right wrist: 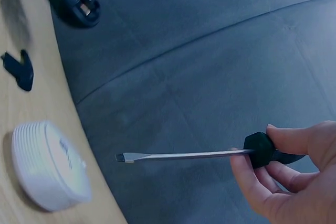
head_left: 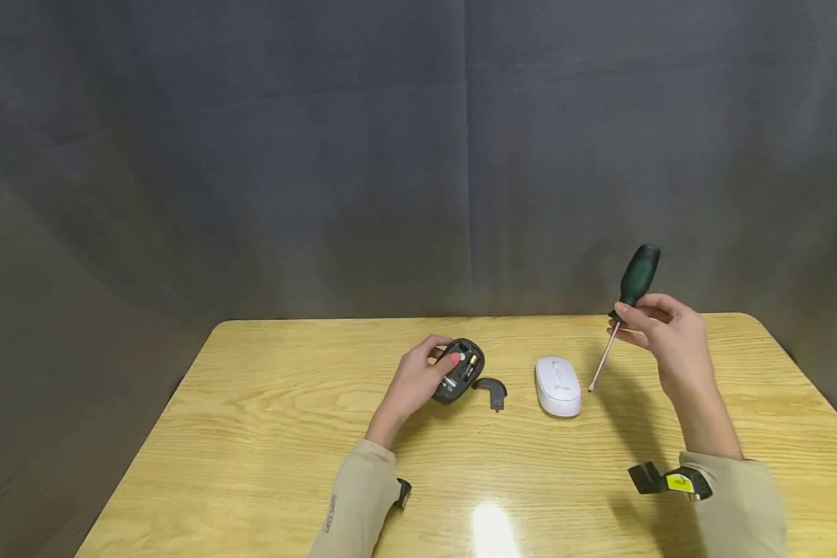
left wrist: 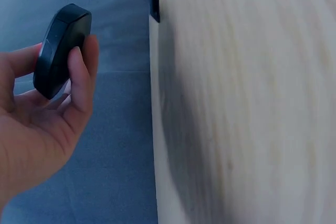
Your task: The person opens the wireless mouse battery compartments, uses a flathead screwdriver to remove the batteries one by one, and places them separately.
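My left hand grips a black computer mouse, its underside turned up and the battery bay uncovered, with a battery visible inside. The thumb lies over that bay. In the left wrist view the mouse is held between thumb and fingers, off the table. A flat-blade screwdriver with a dark green handle is pinched by my right hand near the handle's lower end. Its shaft slants down, the tip beside a white mouse. Between the two mice lies a black curved battery cover.
The wooden table has a grey cloth hanging behind its far edge. Dark wrist devices are strapped over the beige sleeves.
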A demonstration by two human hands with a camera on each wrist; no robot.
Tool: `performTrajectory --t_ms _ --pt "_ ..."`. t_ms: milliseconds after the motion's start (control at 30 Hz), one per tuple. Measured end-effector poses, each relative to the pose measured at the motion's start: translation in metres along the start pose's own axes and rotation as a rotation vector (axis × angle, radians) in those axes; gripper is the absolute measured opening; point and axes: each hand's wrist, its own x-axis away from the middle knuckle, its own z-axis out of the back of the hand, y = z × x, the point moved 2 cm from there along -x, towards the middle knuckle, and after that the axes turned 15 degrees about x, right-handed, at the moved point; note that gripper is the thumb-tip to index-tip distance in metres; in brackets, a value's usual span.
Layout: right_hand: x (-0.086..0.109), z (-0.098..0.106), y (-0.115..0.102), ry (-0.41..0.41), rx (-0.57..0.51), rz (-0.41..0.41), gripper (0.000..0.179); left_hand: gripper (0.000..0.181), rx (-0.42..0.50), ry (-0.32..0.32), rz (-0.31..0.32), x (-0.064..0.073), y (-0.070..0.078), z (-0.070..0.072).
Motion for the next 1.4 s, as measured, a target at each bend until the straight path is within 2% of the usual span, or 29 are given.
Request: performTrajectory --t_ms 200,433,967,1133,1400 --pt "0.0 -0.013 -0.009 0.004 -0.136 0.014 0.014 0.038 0.004 0.05 0.005 0.001 -0.001 0.002" --pt "0.001 -0.03 -0.02 0.012 -0.226 0.036 0.014 0.036 0.023 0.085 0.0 0.001 0.004 0.002" --pt "0.006 -0.072 -0.029 -0.008 -0.28 0.063 0.015 0.033 0.071 0.139 -0.007 0.002 0.003 0.001" --pt "0.01 -0.087 -0.028 -0.03 -0.227 0.068 0.017 0.033 0.066 0.146 -0.006 0.004 0.002 0.001" --pt "0.014 -0.099 -0.027 -0.104 -0.002 0.112 0.019 0.033 0.076 0.159 -0.018 0.0 0.003 -0.001"
